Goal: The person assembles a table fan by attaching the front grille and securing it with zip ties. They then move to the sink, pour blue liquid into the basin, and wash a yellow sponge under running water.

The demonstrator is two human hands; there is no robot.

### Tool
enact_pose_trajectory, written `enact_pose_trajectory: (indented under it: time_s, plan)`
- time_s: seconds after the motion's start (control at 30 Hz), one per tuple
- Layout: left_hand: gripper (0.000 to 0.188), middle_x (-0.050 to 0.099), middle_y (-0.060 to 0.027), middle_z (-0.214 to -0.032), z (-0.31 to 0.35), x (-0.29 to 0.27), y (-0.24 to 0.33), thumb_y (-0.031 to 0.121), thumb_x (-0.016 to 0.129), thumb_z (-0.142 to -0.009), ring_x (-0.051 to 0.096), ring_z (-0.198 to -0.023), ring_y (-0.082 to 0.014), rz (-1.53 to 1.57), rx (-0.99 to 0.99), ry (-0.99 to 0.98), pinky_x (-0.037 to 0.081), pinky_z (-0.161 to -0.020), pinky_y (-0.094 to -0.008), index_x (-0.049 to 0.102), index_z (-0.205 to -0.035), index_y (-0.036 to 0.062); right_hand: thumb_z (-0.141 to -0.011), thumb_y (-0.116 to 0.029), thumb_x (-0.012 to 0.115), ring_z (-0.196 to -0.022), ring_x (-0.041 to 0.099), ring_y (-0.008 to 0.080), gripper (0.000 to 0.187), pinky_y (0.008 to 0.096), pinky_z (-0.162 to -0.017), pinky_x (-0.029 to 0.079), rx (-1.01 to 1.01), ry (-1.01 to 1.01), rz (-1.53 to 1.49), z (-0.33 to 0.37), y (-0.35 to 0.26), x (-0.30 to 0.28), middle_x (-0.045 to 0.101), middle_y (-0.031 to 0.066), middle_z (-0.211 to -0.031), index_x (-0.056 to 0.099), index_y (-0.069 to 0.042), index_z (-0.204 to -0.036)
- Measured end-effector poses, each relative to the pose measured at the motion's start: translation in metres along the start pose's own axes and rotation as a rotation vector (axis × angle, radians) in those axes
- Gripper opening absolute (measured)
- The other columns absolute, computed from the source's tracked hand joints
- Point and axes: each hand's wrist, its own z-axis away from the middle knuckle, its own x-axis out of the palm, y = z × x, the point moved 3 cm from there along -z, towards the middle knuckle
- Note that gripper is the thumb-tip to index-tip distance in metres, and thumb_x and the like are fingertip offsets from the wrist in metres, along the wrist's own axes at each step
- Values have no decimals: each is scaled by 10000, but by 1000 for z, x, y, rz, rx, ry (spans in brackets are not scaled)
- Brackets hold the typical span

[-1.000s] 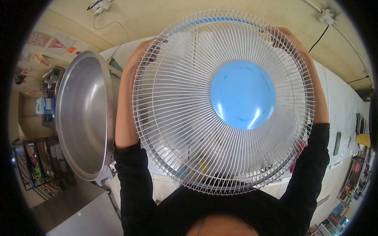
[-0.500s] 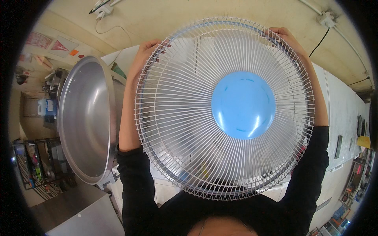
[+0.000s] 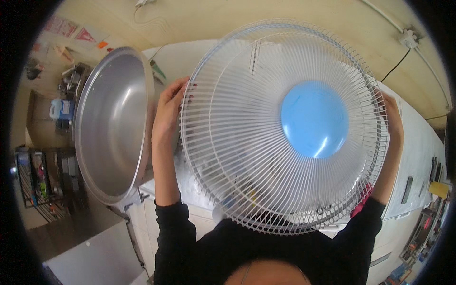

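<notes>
I hold a round white wire fan grille [image 3: 247, 156] with a blue round centre cap [image 3: 313, 118] up in front of me. My left hand [image 3: 171, 107] grips its left rim, fingers curled over the wires. On the opposite side my right hand [image 3: 392, 118] clasps the right rim. The grille fills most of the view and hides the counter behind it. Both forearms wear black sleeves.
A large shiny metal basin [image 3: 111, 128] stands tilted on its edge just left of my left arm. Behind the grille runs a white counter [image 3: 418, 142]. A beige wall [image 3: 199, 19] with cables rises beyond. Shelves with small items [image 3: 40, 175] stand at far left.
The grille has shifted right and slightly down in the view. My left hand slid down along the left rim. The right hand keeps its hold.
</notes>
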Motion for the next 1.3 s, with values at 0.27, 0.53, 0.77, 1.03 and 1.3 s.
enact_pose_trajectory:
  time_s: [0.27,0.53,0.77,1.03,1.3]
  plan:
    - [386,567,-10,-1000,133,-6,-44,239,548,-914,525,-833,-82,234,-130,163,463,-772,-280,493,-1246,50,-918,-236,491,-898,601,158,400,260,-819,461,73,529,-464,197,46,70,629,103,-1037,532,46,-1199]
    - [360,551,-37,-980,193,15,-59,168,584,-890,530,-878,-118,525,-180,154,504,-791,-347,473,-1204,31,-952,-124,409,-994,564,183,439,305,-787,489,68,623,-849,276,18,159,538,123,-1196,336,1,-1367]
    - [276,566,-48,-960,183,6,-66,130,597,-874,546,-866,-137,497,-65,86,501,-795,-359,498,-1115,41,-943,-113,445,-957,587,194,492,337,-751,512,-5,550,-871,278,0,167,546,121,-1172,280,-25,-1398]
    - [266,533,-38,-948,183,13,-67,121,562,-878,518,-852,-140,564,-87,122,486,-799,-383,472,-1117,47,-909,-73,448,-847,583,153,557,326,-690,522,-13,487,-893,287,-11,175,556,81,-1051,223,-18,-1415]
    - [258,502,-40,-999,183,10,-63,99,546,-872,474,-851,-128,496,-57,23,489,-782,-377,456,-1112,71,-900,-60,445,-826,574,123,557,317,-683,531,-36,507,-887,285,-12,177,533,50,-972,225,3,-1408]
